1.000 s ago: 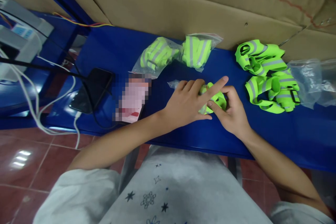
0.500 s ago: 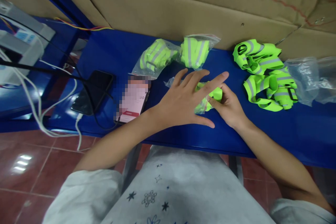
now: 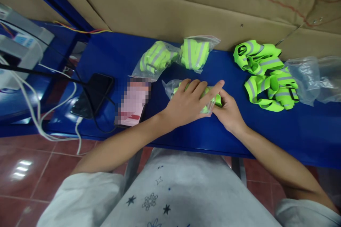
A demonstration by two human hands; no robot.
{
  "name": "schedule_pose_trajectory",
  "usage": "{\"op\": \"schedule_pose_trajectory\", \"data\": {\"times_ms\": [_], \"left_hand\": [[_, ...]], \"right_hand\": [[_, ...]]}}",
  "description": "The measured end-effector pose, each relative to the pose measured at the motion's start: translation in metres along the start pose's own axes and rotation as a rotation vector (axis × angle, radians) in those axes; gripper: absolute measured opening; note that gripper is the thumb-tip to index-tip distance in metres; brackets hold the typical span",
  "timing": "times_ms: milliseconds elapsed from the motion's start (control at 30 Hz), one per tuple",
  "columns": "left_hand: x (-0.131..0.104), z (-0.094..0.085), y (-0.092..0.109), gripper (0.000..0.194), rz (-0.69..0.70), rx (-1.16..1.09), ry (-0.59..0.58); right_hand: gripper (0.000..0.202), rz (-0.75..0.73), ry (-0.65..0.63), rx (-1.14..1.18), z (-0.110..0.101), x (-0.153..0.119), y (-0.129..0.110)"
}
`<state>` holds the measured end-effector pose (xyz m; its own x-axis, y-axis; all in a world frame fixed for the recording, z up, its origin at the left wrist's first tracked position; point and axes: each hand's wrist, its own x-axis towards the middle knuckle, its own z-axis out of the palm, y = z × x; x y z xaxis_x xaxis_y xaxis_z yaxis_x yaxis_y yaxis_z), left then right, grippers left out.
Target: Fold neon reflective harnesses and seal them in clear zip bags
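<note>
1. Moved since half a second ago: thumb of the left hand [image 3: 183,106], then spread wide, now drawn in; hand lowered over the bag [image 3: 168,88].
2. Bag, one, plastic: on the table [image 3: 306,134] before the person, mostly under the left hand; green-and-grey band [image 3: 218,100] largely within, a short fold showing at the right end.
3. Left grip: fingers laid across the bag, forefinger stretched towards the right hand [image 3: 230,111]; whether it clasps or merely presses cannot be told, the palm hiding the underside.
4. Right grip: thumb and fingers seemingly pinching the band's fold at the bag's right end.
5. Handling, as judged: best to steady the bag with the left, tuck the fold fully past the mouth, keep the band flat, then press out air; trapped webbing would likely spoil the seal.
6. Packed bags [image 3: 195,54], two: beyond the hands, side by side.
7. Loose bands [image 3: 258,58], two bundles: right of the hands.
8. Flat bags [image 3: 303,81]: rightmost, beside the bundles.
9. Phone [image 3: 133,104], screen lit: left.
</note>
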<state>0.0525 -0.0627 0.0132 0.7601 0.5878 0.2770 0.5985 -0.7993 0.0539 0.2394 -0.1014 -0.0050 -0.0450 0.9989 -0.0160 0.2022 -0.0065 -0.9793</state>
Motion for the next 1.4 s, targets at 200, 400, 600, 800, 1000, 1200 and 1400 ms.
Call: {"op": "schedule_pose_trajectory", "data": {"times_ms": [200, 400, 600, 800, 1000, 1200, 1400], "left_hand": [[-0.002, -0.008, -0.010, 0.089, -0.089, -0.033, 0.064], [-0.005, -0.008, -0.005, 0.065, -0.020, -0.033, 0.125], [-0.008, 0.004, 0.012, 0.061, 0.085, -0.011, 0.103], [-0.006, -0.025, 0.000, 0.077, 0.207, -0.404, 0.025], [-0.006, -0.045, -0.007, 0.059, -0.148, -0.839, 0.141], [0.000, -0.011, -0.018, 0.070, -0.430, -1.344, -0.265], [0.009, -0.009, -0.012, 0.053, -0.556, -1.584, -0.122]], "right_hand": [[0.044, -0.055, -0.218, -0.027, -0.019, -0.003, -0.015], [0.067, -0.482, -0.313, -0.556, -0.014, -0.011, -0.013], [0.044, -0.487, -0.471, -0.649, 0.000, -0.013, -0.004], [0.034, -0.491, -0.347, -0.466, -0.019, -0.004, -0.006], [0.029, -0.416, -0.415, -0.282, -0.046, 0.004, -0.023], [0.012, -0.377, -0.331, -0.305, -0.043, -0.001, -0.031], [0.035, -0.273, -0.141, -0.180, -0.044, -0.003, -0.024]]}}
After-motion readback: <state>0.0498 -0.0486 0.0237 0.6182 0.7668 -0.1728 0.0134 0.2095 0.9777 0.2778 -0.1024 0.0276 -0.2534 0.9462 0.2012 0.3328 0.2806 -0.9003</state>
